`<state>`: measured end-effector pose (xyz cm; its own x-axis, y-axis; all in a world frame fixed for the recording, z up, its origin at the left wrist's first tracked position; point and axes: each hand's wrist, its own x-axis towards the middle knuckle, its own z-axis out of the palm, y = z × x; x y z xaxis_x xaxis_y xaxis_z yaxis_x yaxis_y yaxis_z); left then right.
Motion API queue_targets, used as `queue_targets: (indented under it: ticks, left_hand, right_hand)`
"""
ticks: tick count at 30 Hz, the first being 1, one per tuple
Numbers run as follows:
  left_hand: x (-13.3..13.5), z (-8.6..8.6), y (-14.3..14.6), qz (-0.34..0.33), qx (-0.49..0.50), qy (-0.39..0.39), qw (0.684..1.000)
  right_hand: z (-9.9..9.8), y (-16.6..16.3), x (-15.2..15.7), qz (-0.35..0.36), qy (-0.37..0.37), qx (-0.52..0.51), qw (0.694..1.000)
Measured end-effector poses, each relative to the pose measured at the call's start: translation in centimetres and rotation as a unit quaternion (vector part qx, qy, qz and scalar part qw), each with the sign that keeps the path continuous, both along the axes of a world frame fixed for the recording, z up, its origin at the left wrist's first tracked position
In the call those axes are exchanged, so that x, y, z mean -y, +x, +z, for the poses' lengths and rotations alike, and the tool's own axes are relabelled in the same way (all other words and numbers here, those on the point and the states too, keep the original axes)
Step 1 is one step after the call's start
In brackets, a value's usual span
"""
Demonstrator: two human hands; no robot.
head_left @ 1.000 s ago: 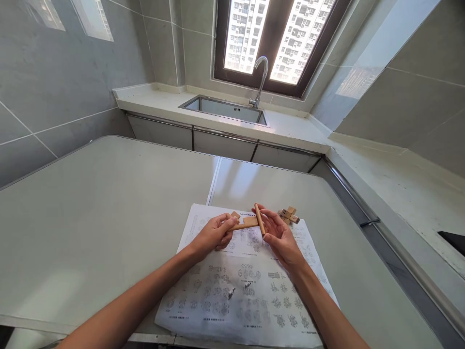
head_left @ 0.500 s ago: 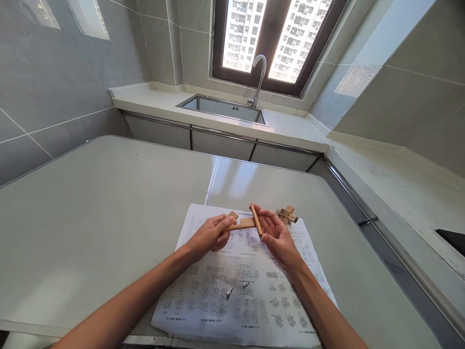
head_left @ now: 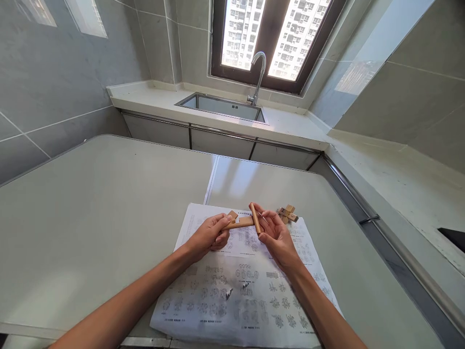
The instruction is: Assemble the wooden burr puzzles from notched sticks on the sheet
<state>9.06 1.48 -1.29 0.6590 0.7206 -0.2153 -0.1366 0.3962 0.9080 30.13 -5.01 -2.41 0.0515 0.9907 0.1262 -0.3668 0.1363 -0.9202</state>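
Note:
My left hand (head_left: 214,231) pinches the left end of a slim wooden puzzle stick (head_left: 240,224), which points to the right above the paper. My right hand (head_left: 275,233) holds a second wooden puzzle stick (head_left: 255,219) between thumb and fingers, tilted nearly upright. The two sticks meet, crossing at the first one's right end; whether they are locked together I cannot tell. Just beyond my left fingers a flat wooden piece (head_left: 233,216) shows in part. Under both hands lies a printed sheet (head_left: 232,305) with rows of small line diagrams and two torn spots.
A cluster of crossed wooden pieces with black marks (head_left: 288,214) sits at the sheet's far right corner. The pale table (head_left: 94,213) reaches to a counter with a steel sink (head_left: 221,107) and faucet (head_left: 258,77). Another counter (head_left: 399,179) runs along the right.
Both hands keep their holds on the wooden sticks. The stick in my right hand has shifted very slightly left, and the camera view has moved a little.

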Motion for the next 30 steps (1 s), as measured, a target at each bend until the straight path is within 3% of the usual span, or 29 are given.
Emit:
queue_targets:
  ticks: [10, 17, 30]
  left_hand:
    - [-0.1, -0.34, -0.09, 0.013, 0.016, 0.026, 0.999]
    - [-0.02, -0.2, -0.01, -0.011, 0.006, 0.01, 1.0]
    - [0.07, -0.22, -0.19, 0.004, -0.023, 0.041, 0.999]
  right_hand:
    - [-0.45, -0.17, -0.15, 0.005, -0.005, -0.014, 1.0]
    - [-0.4, -0.36, 0.21, 0.027, -0.012, -0.018, 0.999]
    - [-0.54, 0.08, 0.47, 0.004, 0.024, 0.084, 0.996]
